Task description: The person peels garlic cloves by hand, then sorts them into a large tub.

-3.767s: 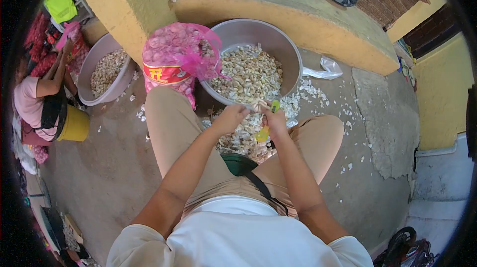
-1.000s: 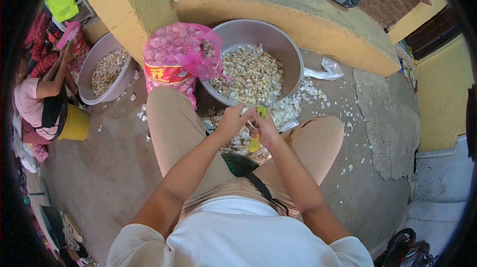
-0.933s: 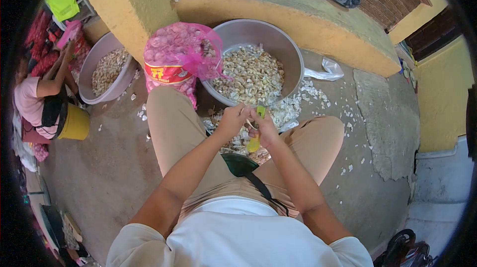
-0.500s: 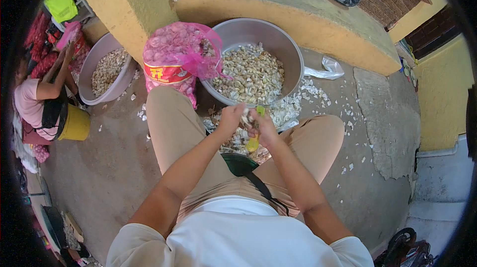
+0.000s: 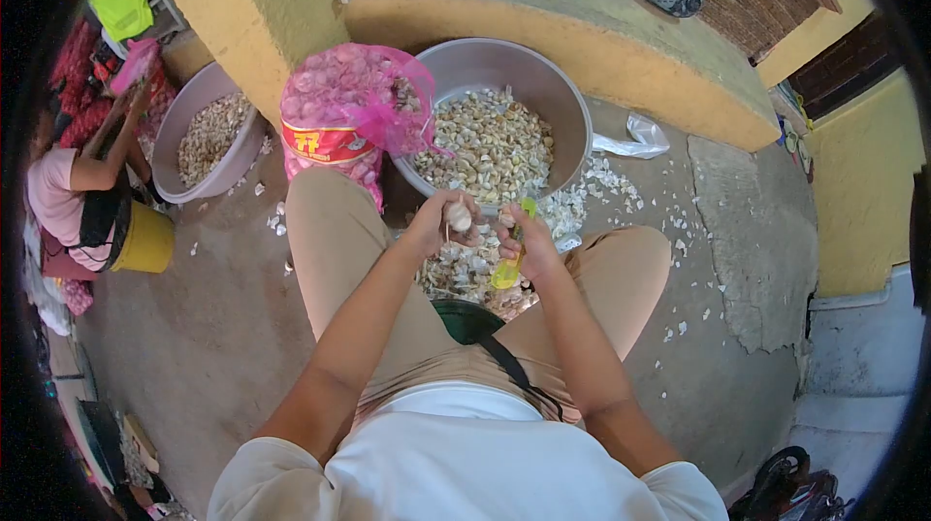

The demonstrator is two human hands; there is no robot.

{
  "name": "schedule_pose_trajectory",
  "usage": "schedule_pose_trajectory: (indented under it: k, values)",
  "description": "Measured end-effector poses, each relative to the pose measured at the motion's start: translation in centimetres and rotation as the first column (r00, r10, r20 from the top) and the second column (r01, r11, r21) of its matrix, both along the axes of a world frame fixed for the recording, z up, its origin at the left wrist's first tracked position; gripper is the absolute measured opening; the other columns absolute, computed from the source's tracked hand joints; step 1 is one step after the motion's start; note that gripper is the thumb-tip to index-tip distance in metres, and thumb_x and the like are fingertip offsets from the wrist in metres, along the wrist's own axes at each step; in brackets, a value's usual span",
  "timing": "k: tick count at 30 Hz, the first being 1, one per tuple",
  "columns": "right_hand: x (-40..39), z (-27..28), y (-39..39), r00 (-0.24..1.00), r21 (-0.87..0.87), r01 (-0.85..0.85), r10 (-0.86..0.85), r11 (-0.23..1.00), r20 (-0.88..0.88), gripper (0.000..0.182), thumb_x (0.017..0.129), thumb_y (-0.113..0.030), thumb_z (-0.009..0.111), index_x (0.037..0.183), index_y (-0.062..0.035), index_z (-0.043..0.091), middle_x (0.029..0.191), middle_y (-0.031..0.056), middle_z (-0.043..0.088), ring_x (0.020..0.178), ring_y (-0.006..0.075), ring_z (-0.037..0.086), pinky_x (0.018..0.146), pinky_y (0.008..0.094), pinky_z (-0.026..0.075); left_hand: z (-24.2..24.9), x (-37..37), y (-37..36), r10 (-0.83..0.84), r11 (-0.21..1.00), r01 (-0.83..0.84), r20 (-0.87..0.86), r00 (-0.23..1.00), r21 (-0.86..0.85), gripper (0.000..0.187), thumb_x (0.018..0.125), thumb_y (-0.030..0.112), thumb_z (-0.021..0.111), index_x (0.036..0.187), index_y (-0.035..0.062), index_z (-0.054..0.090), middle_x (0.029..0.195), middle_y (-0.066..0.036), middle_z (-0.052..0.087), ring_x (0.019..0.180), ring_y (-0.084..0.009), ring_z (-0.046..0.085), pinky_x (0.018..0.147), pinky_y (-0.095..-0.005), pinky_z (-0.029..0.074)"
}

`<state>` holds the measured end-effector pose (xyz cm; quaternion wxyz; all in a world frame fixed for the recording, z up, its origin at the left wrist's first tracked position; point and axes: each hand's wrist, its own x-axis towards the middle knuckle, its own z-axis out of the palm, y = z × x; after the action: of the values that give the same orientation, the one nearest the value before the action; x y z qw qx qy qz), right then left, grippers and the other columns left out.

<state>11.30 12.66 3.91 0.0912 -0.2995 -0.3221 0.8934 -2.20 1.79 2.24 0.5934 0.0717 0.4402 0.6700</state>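
Observation:
Between my knees, my left hand (image 5: pixel 438 222) is closed around a whitish garlic bulb (image 5: pixel 459 218). A small gap to its right, my right hand (image 5: pixel 529 247) grips a yellow-green handled tool (image 5: pixel 507 272), perhaps a knife; its blade cannot be made out. Something small and pale, perhaps a clove, shows at the right fingertips. Just beyond both hands stands a large grey tub (image 5: pixel 572 123) holding many loose garlic cloves (image 5: pixel 495 147). Below the hands lies a heap of papery garlic skins (image 5: pixel 456 274).
A pink mesh sack of garlic (image 5: pixel 339 84) stands left of the tub. Further left, a person (image 5: pixel 73 181) sits on a yellow bucket (image 5: pixel 145 240) beside a second tub (image 5: pixel 175 152) of cloves. A yellow ledge (image 5: pixel 601 46) runs behind. A white plastic bag (image 5: pixel 640 138) lies right.
My hands were together at the garlic and have moved apart. The left hand has turned so that the bulb shows, and the right has shifted slightly right with the yellow-green tool.

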Motion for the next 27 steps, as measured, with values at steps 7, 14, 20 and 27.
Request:
schedule_pose_trajectory:
  k: [7, 14, 20, 27]
  values:
    - [-0.3, -0.8, -0.6, 0.983, 0.597, -0.151, 0.055, 0.788, 0.177, 0.022, 0.075, -0.015, 0.06, 0.093, -0.0069, 0.049, 0.062, 0.0012, 0.047, 0.04, 0.0069, 0.037, 0.035, 0.0209, 0.031, -0.4, 1.2, 0.3, -0.193, 0.979, 0.162, -0.317, 0.929, -0.121, 0.027, 0.081, 0.032, 0.048, 0.08, 0.0054, 0.055, 0.068, -0.003, 0.053, 0.052, -0.0107, 0.051, 0.036, -0.0231, 0.038]
    - [-0.6, -1.0, -1.1, 0.976, 0.658, -0.095, -0.061, 0.747, 0.211, 0.02, 0.076, -0.021, 0.06, 0.086, -0.0043, 0.054, 0.056, 0.0005, 0.048, 0.038, 0.0077, 0.041, 0.035, 0.0221, 0.033, -2.5, 0.7, 0.5, -0.169, 0.984, 0.137, -0.367, 0.915, -0.109, 0.027, 0.078, 0.031, 0.056, 0.083, 0.0043, 0.057, 0.071, -0.002, 0.057, 0.059, -0.0078, 0.052, 0.044, -0.0211, 0.037]
    - [-0.3, -1.1, -0.2, 0.984, 0.502, -0.108, 0.021, 0.858, 0.174, 0.019, 0.078, -0.019, 0.057, 0.084, -0.0009, 0.054, 0.048, 0.0009, 0.043, 0.034, 0.0097, 0.038, 0.034, 0.0225, 0.032, -1.3, 0.8, 0.4, -0.185, 0.979, 0.132, -0.406, 0.895, -0.156, 0.028, 0.075, 0.03, 0.06, 0.085, 0.0038, 0.058, 0.07, -0.002, 0.056, 0.059, -0.0085, 0.051, 0.046, -0.0219, 0.039]
    - [-0.4, -1.4, -0.1, 0.995, 0.351, -0.014, -0.023, 0.936, 0.101, 0.016, 0.079, -0.016, 0.056, 0.082, -0.0003, 0.054, 0.046, -0.0007, 0.039, 0.034, 0.0089, 0.035, 0.033, 0.0222, 0.031, -2.1, 0.4, 0.4, -0.178, 0.983, 0.156, -0.321, 0.93, -0.091, 0.032, 0.076, 0.033, 0.06, 0.087, 0.0036, 0.058, 0.071, -0.002, 0.056, 0.058, -0.0088, 0.05, 0.048, -0.0228, 0.04]
